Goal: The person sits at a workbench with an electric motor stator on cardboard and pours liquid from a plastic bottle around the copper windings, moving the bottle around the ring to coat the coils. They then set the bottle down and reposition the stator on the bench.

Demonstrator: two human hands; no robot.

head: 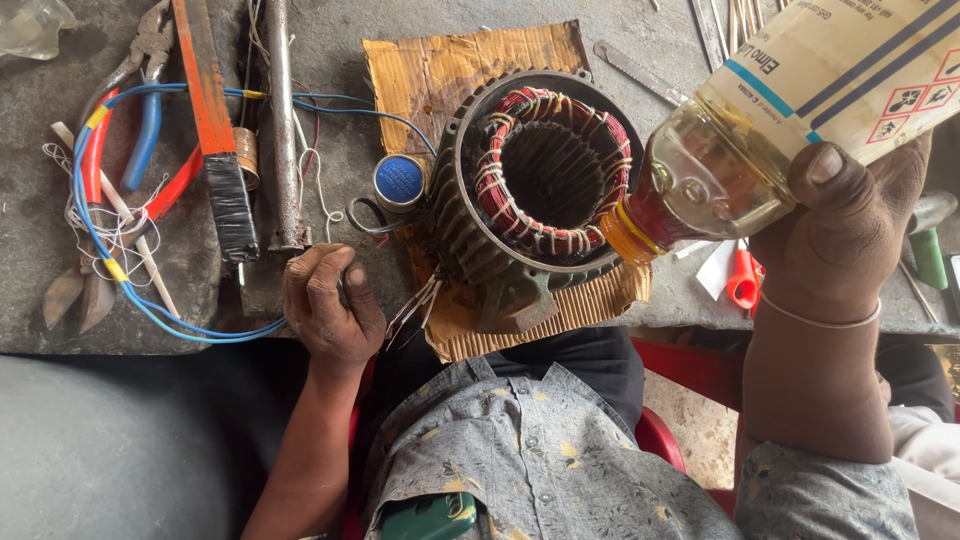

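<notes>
While right hand (850, 240) gripped tilted clear bottle (790, 110) of yellowish liquid, orange neck over red windings of motor stator (540, 190) on cardboard (450, 70), left hand (330, 305) rested curled, empty, on bench edge. Judged best: slow, steady tilt, neck kept close over coils.

Single view only: head-worn camera, looking steeply down over wearer's own chest and lap. Wearer's shirt fills bottom edge; grey tabletop (40, 250) spreads across upper part, far edge cut off at top. Close range, arm's reach. Motor stator (535, 190) sits near frame centre on cardboard sheet (440, 60). Left hand (330, 305) enters from lower left, right hand (850, 240) from lower right, raised nearer lens with tilted bottle (800, 110), so both loom large. No second view shares scene.
</notes>
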